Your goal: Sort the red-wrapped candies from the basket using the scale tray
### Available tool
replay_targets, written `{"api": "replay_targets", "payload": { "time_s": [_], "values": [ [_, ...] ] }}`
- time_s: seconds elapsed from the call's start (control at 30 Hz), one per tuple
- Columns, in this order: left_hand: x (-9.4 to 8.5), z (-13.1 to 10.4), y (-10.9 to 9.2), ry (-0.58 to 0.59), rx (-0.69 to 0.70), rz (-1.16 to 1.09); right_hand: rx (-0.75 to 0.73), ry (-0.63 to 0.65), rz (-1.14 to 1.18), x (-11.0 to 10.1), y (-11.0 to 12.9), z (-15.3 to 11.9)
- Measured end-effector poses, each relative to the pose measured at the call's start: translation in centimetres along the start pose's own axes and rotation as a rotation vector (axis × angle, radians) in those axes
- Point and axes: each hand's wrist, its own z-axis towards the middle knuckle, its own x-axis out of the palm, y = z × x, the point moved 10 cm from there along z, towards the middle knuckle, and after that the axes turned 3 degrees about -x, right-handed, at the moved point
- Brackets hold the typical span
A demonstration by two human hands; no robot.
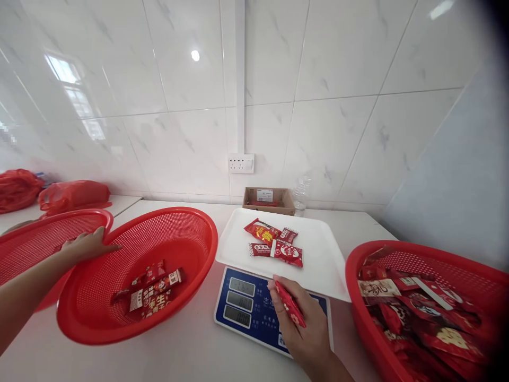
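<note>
My right hand [302, 323] is closed around a small red snack packet [289, 302], just above the blue front panel of a digital scale [274, 329]. Behind it, the scale's white tray [322, 244] carries several packets, among them a red and yellow packet [262, 231] and a red and white packet [288, 252]. My left hand [85, 245] is over the rim between the far left red basket [24, 239] and the middle red basket [186, 228], fingers apart. Several snack packets [153, 289] lie in the middle basket.
At the right stands a red basket [358, 265] heaped with packets. A cardboard box [274, 199] and a clear plastic bottle [301, 196] are by the tiled wall, below a power socket [241, 163]. Red plastic bags [73, 196] lie at the back left.
</note>
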Motion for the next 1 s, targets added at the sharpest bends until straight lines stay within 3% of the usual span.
{"api": "replay_targets", "payload": {
  "time_s": [0.1,0.17,0.33,0.4,0.53,0.7,0.73,0.8,1.0],
  "values": [
    [0.1,-0.3,-0.2,-0.042,-0.048,0.087,-0.002,0.010,-0.002,0.2,0.1,-0.1],
    [0.5,-0.8,-2.5,-0.077,0.067,0.127,-0.003,0.017,-0.004,0.3,0.2,-0.1],
    [1.2,-2.8,-11.7,-0.187,0.347,0.083,0.004,0.031,0.004,0.5,0.3,-0.3],
    [1.2,-4.1,-16.4,-0.188,0.450,0.066,0.016,0.036,0.016,0.6,0.2,-0.4],
    [0.8,-9.3,-26.4,-0.080,0.757,-0.023,0.012,0.027,0.060,0.5,0.7,-0.3],
    [-1.6,-19.9,-35.8,0.032,1.267,-0.248,-0.083,0.116,0.068,1.3,2.3,-0.2],
    [-2.1,-21.8,-36.9,0.056,1.372,-0.292,-0.102,0.134,0.077,1.5,2.6,-0.2],
    [-2.9,-23.9,-38.4,0.063,1.455,-0.359,-0.109,0.136,0.098,1.6,2.8,-0.2],
    [-4.4,-25.3,-39.9,-0.038,1.547,-0.379,-0.020,-0.012,0.136,0.2,2.1,0.0]
  ]
}}
